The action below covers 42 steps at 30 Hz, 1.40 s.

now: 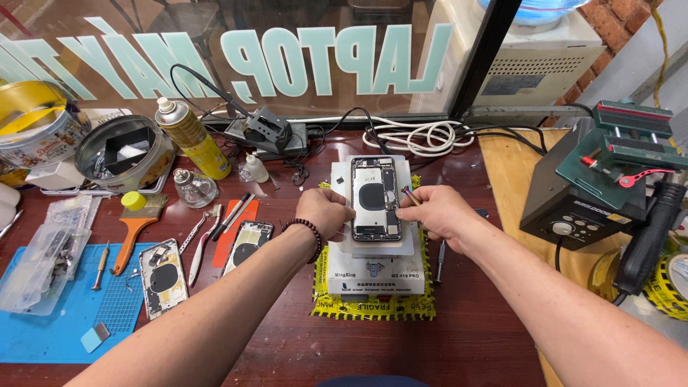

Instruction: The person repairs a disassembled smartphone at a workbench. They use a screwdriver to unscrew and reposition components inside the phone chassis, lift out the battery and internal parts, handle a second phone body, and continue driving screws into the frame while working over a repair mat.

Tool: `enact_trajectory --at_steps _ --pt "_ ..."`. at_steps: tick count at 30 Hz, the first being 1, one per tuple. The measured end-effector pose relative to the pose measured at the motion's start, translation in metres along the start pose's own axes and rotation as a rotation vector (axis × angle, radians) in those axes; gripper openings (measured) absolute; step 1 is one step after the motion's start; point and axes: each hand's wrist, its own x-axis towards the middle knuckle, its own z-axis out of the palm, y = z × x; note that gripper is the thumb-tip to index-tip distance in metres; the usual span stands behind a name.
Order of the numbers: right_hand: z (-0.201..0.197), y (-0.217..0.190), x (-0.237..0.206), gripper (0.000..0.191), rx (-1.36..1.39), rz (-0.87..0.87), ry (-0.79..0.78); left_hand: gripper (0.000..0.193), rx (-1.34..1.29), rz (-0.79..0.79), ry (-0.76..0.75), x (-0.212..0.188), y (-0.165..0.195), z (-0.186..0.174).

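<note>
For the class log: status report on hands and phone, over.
Left hand steadies opened phone on white pad. Right hand holds small tool at phone's edge. Nothing in the way.

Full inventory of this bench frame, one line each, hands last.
Open phone: 1, black and silver, on the white machine.
White machine: 1, centre of the table.
Screwdriver: 1, purple-tipped, in the right hand.
Phone shells: 2, left of centre.
Blue mat: 1, front left.
Brush: 1, orange handle, left.
Spray can: 1, yellow, back left.
Round tins: 2, back left.
White cable: 1, coiled, back.
Left hand: steadies the phone.
Right hand: grips the screwdriver.
</note>
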Motion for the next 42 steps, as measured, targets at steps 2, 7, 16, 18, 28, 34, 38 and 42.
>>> enact_trajectory --at_steps 2,7,16,18,28,34,38,42 --pt "-0.001 0.001 0.002 0.014 0.032 -0.001 -0.039 0.021 0.005 -0.009 -0.010 0.001 0.000 -0.002" --pt "-0.007 0.002 0.004 0.014 0.014 -0.013 -0.084 0.020 0.000 0.002 -0.015 0.007 0.001 -0.002" --pt "-0.022 0.005 0.003 0.020 0.154 0.003 -0.068 0.024 -0.039 -0.091 -0.042 0.007 0.004 -0.002" --pt "-0.025 0.008 0.003 0.019 0.164 0.007 -0.068 0.024 -0.069 -0.105 -0.090 0.007 0.006 -0.003" --pt "-0.033 0.015 0.008 0.019 0.178 0.013 -0.050 0.020 -0.078 -0.098 -0.090 0.012 0.001 -0.003" --pt "-0.030 0.011 0.008 0.017 0.184 -0.001 -0.061 0.020 -0.058 -0.091 -0.063 0.009 0.003 -0.002" --pt "-0.023 0.005 0.007 0.017 0.162 -0.005 -0.037 0.020 -0.048 -0.070 -0.054 0.004 0.005 -0.003" --pt "-0.018 -0.002 0.007 0.018 0.188 -0.013 -0.019 0.021 -0.059 -0.077 -0.085 0.004 0.005 -0.007"
